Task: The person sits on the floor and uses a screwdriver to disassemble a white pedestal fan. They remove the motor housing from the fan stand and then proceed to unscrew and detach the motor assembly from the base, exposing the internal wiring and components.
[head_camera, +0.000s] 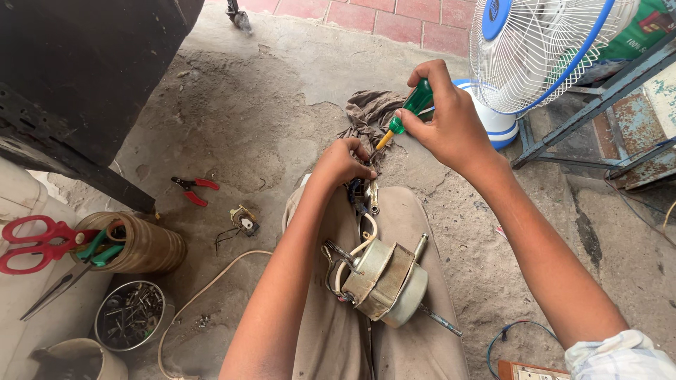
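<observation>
Best keep the left hand (pixel 343 163) pinched firm on that small switch part (pixel 358 190) while the right hand (pixel 443 119), fist wrapped round the green screwdriver (pixel 408 111), turns it straight and steady

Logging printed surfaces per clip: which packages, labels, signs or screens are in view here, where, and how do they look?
Green package: top right corner, behind the fan, green with pale print.
Blue badge: round, on the white fan's grille centre, top edge.
No screens or signs.

We see a dusty concrete floor (pixel 282 91); red pliers (pixel 195 188) lie left of centre, a small switch part (pixel 244 220) nearby, a rag (pixel 373 112) above centre.
</observation>
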